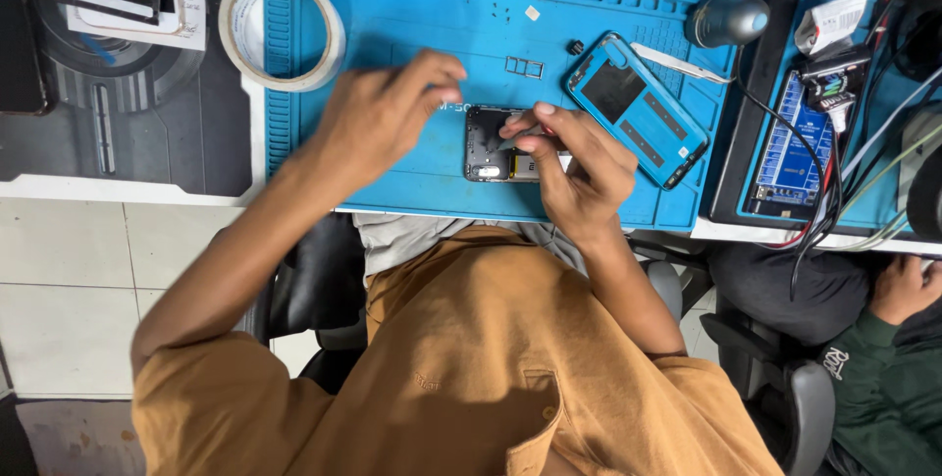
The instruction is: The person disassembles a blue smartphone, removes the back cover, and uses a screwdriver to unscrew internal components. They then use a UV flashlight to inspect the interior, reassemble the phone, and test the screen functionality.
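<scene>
An opened black phone (488,147) lies on the blue work mat (412,15) near the table's front edge, its insides facing up. My right hand (574,167) is pinched on a thin grey tool whose tip rests on the phone's upper right part. My left hand (378,118) hovers just left of the phone, fingers curled and apart, blurred, holding nothing I can see. A blue phone back cover (638,108) lies tilted to the right of the phone. Two small metal tray frames (524,67) sit just above it.
A roll of pale tape (283,29) lies at the mat's left edge. A grey rounded object (728,20) and a second tray with a blue circuit device (795,142) and cables stand at right. Another person's hand (903,288) and green sleeve are at the lower right.
</scene>
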